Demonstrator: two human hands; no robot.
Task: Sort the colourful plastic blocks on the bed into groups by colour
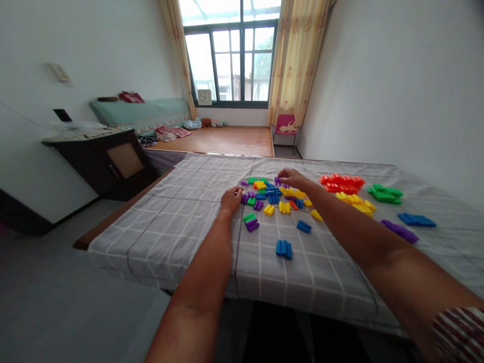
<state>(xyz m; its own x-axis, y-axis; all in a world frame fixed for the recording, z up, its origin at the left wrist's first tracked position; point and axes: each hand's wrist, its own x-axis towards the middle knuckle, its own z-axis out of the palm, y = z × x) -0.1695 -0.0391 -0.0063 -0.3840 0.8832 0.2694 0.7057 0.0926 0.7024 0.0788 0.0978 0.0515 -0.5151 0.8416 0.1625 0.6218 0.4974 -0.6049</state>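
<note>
A loose pile of small ridged plastic pieces in blue, yellow, green, purple and orange lies on the checked cloth. My right hand [292, 177] reaches over the pile's far side, its fingers pinched on a small purple plastic piece [277, 180]. At the pile's left edge is my left hand [231, 198], fingers curled in beside some purple pieces [245, 198]; whatever it may hold is hidden. Nearer to me lie a blue piece [284, 249], another blue piece [304, 226], and a green piece [249, 218] against a purple one [252, 225].
Sorted groups lie on the right: red-orange [342, 183], green [385, 193], yellow [356, 203], blue [416, 220] and purple [400, 231]. The cloth-covered table [181, 217] has its front edge close to me. Behind it are a bed [234, 138], a pink chair [285, 123] and a dark cabinet [102, 161].
</note>
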